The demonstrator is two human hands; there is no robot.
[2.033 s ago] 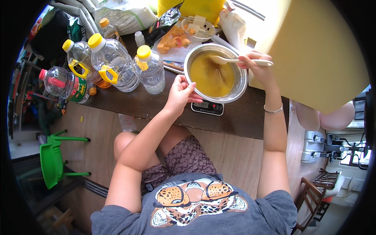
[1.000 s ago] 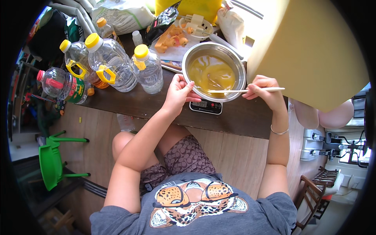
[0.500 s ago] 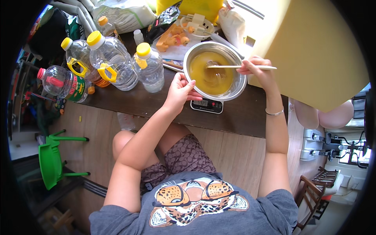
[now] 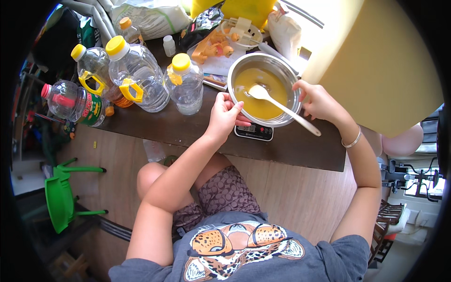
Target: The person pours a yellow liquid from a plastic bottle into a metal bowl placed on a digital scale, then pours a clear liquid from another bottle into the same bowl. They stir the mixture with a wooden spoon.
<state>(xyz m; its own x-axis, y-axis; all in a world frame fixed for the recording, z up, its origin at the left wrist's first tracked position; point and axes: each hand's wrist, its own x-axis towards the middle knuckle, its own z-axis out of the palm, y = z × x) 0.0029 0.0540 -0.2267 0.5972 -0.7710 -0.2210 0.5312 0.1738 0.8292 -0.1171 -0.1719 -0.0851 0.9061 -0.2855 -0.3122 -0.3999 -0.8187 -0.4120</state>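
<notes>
A metal mixing bowl (image 4: 292, 100) holding yellow liquid (image 4: 256, 105) sits over a black-and-white kitchen scale (image 4: 254, 133) near the table's front edge. My left hand (image 4: 226, 115) grips the bowl's left rim, thumb on top and fingers beneath. At the right rim, my right hand (image 4: 321, 102) has its fingers curled against the bowl. A white spoon (image 4: 286, 112) leans free across the rim, its head at the liquid and its handle sticking out toward the lower right. Neither hand holds the spoon.
Several clear bottles with yellow caps (image 4: 140, 77) stand left of the bowl. Behind it lie a white power strip (image 4: 244, 33) and a black packet (image 4: 202, 26). A large tan panel (image 4: 376, 66) rises at the right. A green stool (image 4: 60, 195) stands on the floor at left.
My right hand has let go of the spoon and moved to the bowl's right rim. The spoon now rests slanted across the bowl. My left hand stays on the rim.
</notes>
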